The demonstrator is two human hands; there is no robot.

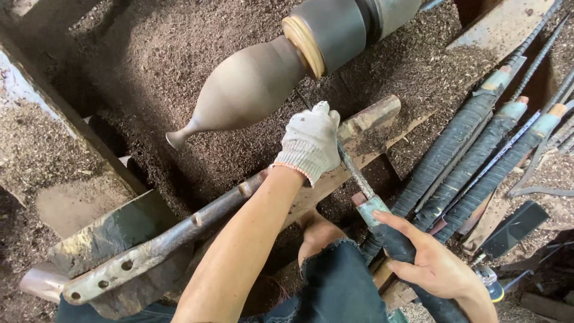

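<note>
A grey-brown vase-shaped wooden piece (245, 90) is mounted on a lathe chuck (335, 30), narrow neck pointing lower left. My left hand (309, 143), in a white knit glove, presses a long metal turning tool (353, 170) onto the wooden tool rest (365, 122), the tip near the piece's wide end. My bare right hand (433, 263) grips the tool's dark wrapped handle (397, 248) near my knee.
Several other long tools with wrapped handles (472, 149) lean at the right. Wood shavings (167, 48) cover the lathe bed. A perforated metal bar (149, 251) runs lower left. My knee in denim (335, 275) sits below.
</note>
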